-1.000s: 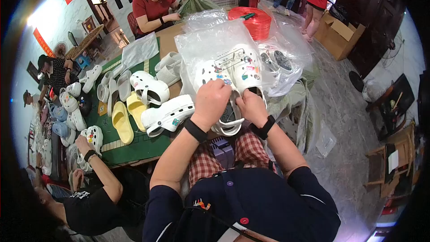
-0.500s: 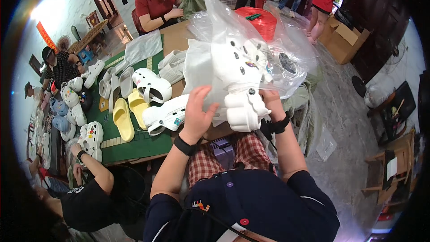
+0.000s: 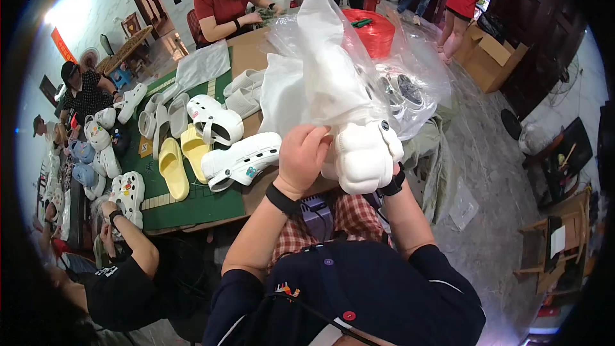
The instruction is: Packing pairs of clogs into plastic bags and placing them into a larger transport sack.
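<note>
Two yellow slippers [image 3: 182, 160], one red basket [image 3: 370, 31], one cardboard box [image 3: 490, 57], two hands [image 3: 301, 154]

Your left hand [image 3: 304, 154] is raised, fingers curled shut; your right hand is hidden, its forearm upright.

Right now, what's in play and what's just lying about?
In play: left hand, white clog, clear plastic bag; right hand hidden behind the clog.
Lying about: yellow slippers, white clogs on the table, red basket, cardboard box.

head view | worn on head | faces down, close over table [image 3: 192, 208] | fisheye, edges bend
</note>
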Tool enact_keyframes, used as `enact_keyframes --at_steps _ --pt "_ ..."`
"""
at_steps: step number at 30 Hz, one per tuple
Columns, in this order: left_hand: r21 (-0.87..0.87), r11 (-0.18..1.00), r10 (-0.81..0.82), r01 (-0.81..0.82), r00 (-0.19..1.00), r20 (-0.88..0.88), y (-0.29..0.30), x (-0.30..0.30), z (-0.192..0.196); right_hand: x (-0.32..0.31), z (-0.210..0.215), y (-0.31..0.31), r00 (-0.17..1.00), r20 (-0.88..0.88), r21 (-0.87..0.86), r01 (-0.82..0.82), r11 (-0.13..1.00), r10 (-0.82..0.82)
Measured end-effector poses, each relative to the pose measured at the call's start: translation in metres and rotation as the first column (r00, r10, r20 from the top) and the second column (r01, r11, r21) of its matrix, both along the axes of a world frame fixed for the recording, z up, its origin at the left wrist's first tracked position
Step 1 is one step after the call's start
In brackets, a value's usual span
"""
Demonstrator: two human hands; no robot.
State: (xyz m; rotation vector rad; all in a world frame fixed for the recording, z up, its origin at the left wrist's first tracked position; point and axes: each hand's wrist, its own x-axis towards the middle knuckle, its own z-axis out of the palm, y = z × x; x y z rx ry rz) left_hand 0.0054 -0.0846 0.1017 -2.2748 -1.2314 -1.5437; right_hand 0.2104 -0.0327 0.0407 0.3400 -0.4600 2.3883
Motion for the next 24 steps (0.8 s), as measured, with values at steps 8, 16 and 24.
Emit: enact_keyframes --at_steps 8,16,24 --pt "0.107 0.991 0.065 -0.086 0.980 0.188 0.013 0.009 -0.002 -0.002 0.020 -0.020 0.985 0.059 0.123 0.154 0.980 -0.163" --pt "-0.037 0.997 0.073 -0.070 0.992 0.105 0.006 -0.002 -0.021 -0.001 -0.010 -0.007 0.984 0.060 0.060 0.165 0.984 -0.169" --pt "-0.439 0.894 0.204 -0.090 0.954 0.221 0.017 -0.006 -0.048 -0.005 -0.025 0.010 0.921 0.201 0.182 0.301 0.936 -0.335"
